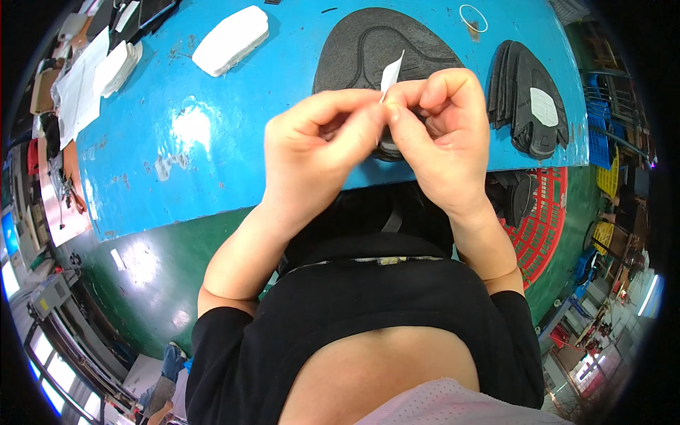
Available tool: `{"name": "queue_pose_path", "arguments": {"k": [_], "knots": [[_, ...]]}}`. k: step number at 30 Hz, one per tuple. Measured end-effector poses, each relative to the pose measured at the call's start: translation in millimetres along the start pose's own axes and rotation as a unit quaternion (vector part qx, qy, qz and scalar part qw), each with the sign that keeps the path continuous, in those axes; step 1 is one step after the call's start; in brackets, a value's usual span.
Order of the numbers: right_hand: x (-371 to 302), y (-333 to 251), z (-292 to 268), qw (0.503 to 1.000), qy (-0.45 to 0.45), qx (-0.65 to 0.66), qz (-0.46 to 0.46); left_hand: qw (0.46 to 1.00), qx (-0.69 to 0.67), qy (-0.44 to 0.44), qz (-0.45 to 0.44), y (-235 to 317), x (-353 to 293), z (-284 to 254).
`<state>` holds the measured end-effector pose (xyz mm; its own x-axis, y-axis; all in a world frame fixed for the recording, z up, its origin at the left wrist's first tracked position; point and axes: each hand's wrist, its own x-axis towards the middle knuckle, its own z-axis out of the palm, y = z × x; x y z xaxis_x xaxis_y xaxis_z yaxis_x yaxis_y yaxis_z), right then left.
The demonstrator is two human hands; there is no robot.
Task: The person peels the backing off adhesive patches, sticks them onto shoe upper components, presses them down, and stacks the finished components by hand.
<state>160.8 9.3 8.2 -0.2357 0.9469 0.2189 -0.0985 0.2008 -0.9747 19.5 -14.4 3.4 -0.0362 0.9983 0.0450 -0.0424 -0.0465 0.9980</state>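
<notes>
Our left hand [308,149] and right hand [450,142] pinch a white patch [390,73] over a dark pad [347,57] on the blue surface [142,134]. Stacked white pieces [231,40] lie left, overlapping black pads [504,85] right.

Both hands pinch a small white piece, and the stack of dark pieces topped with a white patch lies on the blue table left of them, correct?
Wrong side: the head view shows the stack of dark pieces, with its white patch, on the blue table to the right of the left hand and right hand, which pinch the small white piece.
</notes>
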Motion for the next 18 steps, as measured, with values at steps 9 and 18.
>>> {"name": "queue_pose_path", "arguments": {"k": [9, 18], "knots": [[2.9, -0.1, -33.5, 0.993, 0.052, 0.097, 0.036, 0.984, -0.145, 0.100, -0.032, -5.2, 2.0, -9.3], [2.5, -9.3, 1.9, 0.997, 0.009, -0.051, 0.054, 0.990, -0.121, 0.070, 0.000, -4.0, -4.3, 8.0]]}}
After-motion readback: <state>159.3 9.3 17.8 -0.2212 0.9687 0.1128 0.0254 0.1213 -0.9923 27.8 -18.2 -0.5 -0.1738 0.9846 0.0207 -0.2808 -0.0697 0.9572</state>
